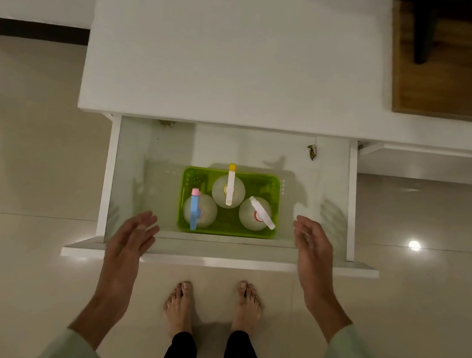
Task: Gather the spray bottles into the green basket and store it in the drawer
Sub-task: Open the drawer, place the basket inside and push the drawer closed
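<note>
The green basket [270,183] sits on the floor of the open white drawer [141,167], close to its front wall. Three clear spray bottles stand upright in it: one with a blue and pink head [198,211] at the left, one with a white and yellow head [229,190] in the middle back, one with a white head [257,214] at the right. My left hand [129,240] hovers over the drawer's front edge, left of the basket, fingers apart and empty. My right hand [312,247] hovers to the basket's right, also empty and apart from it.
The white cabinet top [232,53] lies above the drawer. A wooden surface [456,72] is at the upper right. A small dark scrap [311,152] hangs at the drawer's back right. My bare feet [213,304] stand on the glossy tiled floor just before the drawer front.
</note>
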`<state>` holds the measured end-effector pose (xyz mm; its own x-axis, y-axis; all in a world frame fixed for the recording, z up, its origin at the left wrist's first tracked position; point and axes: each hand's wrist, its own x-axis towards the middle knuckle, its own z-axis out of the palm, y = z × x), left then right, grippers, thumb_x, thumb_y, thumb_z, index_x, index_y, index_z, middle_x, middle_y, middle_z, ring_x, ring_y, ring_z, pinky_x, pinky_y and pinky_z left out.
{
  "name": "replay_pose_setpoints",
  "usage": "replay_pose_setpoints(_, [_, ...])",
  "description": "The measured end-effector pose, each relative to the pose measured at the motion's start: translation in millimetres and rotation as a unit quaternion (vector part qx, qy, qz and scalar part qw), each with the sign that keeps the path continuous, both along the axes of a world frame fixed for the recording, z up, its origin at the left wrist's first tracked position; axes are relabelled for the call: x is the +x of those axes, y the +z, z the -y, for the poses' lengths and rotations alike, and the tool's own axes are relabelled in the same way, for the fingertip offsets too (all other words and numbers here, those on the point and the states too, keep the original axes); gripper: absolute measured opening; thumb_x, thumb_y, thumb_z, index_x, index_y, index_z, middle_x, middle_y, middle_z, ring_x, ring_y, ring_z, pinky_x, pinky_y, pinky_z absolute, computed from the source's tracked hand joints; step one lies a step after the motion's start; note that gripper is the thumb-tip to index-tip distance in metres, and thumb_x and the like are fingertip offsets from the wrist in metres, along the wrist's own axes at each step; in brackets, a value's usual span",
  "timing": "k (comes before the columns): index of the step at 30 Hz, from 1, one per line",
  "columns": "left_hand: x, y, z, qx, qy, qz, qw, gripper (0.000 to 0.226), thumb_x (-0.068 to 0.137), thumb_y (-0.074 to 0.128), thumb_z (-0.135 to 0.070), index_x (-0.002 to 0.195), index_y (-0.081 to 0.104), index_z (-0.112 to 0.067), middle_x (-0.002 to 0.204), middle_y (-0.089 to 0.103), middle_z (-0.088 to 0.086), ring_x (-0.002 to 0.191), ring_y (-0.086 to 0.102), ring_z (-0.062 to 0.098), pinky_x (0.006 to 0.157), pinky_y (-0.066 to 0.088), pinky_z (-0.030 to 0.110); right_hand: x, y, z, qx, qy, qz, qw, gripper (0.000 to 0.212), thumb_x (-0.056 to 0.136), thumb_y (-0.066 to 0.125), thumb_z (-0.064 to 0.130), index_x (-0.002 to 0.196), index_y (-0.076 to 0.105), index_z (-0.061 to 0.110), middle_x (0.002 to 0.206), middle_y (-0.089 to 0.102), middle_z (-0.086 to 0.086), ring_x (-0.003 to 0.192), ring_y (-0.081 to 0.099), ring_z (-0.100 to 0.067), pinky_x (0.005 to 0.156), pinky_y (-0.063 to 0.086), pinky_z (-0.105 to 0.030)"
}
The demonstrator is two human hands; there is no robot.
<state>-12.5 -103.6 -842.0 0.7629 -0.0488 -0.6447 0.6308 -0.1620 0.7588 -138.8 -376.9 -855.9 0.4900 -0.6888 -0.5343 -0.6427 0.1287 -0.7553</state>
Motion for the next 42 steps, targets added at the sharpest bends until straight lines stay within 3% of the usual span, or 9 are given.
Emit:
replay_pose_setpoints(2, [-12.8,8.7,3.3,0.006,-0.005,0.012,1.000,0.028,0.103,0.045,-0.014,0.124,0.063,-0.014,0.124,0.068,0.007,0.114,0.065,0.020,0.103,0.045,0.035,-7.8,5.7,-7.5,-0.026,0.057,-0.008,0.998,0.030,0.098,0.055,0.003,0.127,0.062,0.009,0.125,0.067,-0.001,0.121,0.061,-0.016,0.098,0.047,-0.022])
replay_pose_setpoints(4, [-21.7,13.6,8.6,0.033,-0.031,0.025,0.999,0.028,0.102,0.046,-0.010,0.123,0.064,-0.013,0.122,0.069,0.005,0.113,0.065,0.018,0.102,0.045,0.034,-9.6,4.7,-11.3,-0.076,0.132,-0.032,0.988,0.035,0.096,0.060,0.004,0.131,0.059,0.008,0.129,0.064,-0.004,0.121,0.059,-0.020,0.098,0.049,-0.030])
replay_pose_setpoints(9, [-20.1,5.8,27.0,0.171,-0.144,0.101,0.969,0.028,0.097,0.056,-0.010,0.122,0.064,-0.017,0.115,0.069,-0.005,0.098,0.065,0.004,0.077,0.046,0.004,15.7,-17.5,-12.1,-0.190,0.306,-0.145,0.922,0.051,0.092,0.064,0.024,0.139,0.047,0.013,0.127,0.055,-0.008,0.112,0.057,-0.028,0.084,0.048,-0.036])
replay_pose_setpoints(16, [8.7,-20.9,64.2,0.255,-0.245,0.153,0.923,0.039,0.093,0.064,-0.027,0.128,0.058,-0.012,0.122,0.067,0.009,0.097,0.069,0.028,0.084,0.056,0.046,51.6,-52.2,-17.1,-0.271,0.371,-0.207,0.864,0.030,0.099,0.051,0.034,0.119,0.058,0.013,0.096,0.068,-0.013,0.085,0.064,-0.033,0.065,0.041,-0.033])
replay_pose_setpoints(19, [18.3,-31.0,72.3,0.270,-0.264,0.152,0.913,0.047,0.091,0.065,-0.033,0.132,0.056,-0.011,0.122,0.067,0.012,0.100,0.069,0.030,0.086,0.056,0.048,53.1,-59.2,-19.1,-0.286,0.334,-0.211,0.873,0.032,0.100,0.048,0.032,0.116,0.060,0.007,0.092,0.067,-0.015,0.071,0.050,-0.028,0.063,0.034,-0.033])
replay_pose_setpoints(24, [21.9,-39.0,78.5,0.302,-0.288,0.165,0.894,0.049,0.090,0.066,-0.034,0.132,0.056,-0.012,0.117,0.069,0.012,0.097,0.068,0.030,0.084,0.054,0.042,52.2,-65.3,-24.5,-0.276,0.283,-0.224,0.891,0.034,0.099,0.049,0.033,0.114,0.061,0.006,0.095,0.066,-0.016,0.082,0.061,-0.035,0.065,0.034,-0.034])
replay_pose_setpoints(29, [20.0,-44.3,78.2,0.307,-0.292,0.172,0.889,0.051,0.091,0.065,-0.034,0.134,0.053,-0.011,0.118,0.070,0.012,0.096,0.069,0.030,0.083,0.055,0.041,53.5,-67.6,-23.6,-0.241,0.256,-0.238,0.906,0.035,0.098,0.048,0.035,0.111,0.061,0.006,0.094,0.064,-0.015,0.074,0.045,-0.026,0.066,0.037,-0.035])
replay_pose_setpoints(36, [12.7,-31.2,68.8,0.285,-0.270,0.181,0.902,0.053,0.091,0.066,-0.036,0.135,0.051,-0.011,0.121,0.066,0.012,0.101,0.066,0.031,0.084,0.055,0.044,50.7,-45.7,-20.2,-0.154,0.242,-0.245,0.926,0.047,0.092,0.051,0.053,0.112,0.058,0.011,0.090,0.054,-0.007,0.088,0.055,-0.031,0.071,0.038,-0.035])
replay_pose_setpoints(42, [-25.3,5.8,35.0,0.204,-0.107,0.193,0.954,0.030,0.094,0.063,-0.027,0.123,0.062,-0.019,0.121,0.068,-0.003,0.107,0.065,0.014,0.089,0.054,0.029,7.6,7.1,-38.9,-0.252,0.124,-0.059,0.958,0.048,0.098,0.059,0.038,0.137,0.052,0.012,0.126,0.062,-0.007,0.120,0.054,-0.024,0.094,0.040,-0.028])
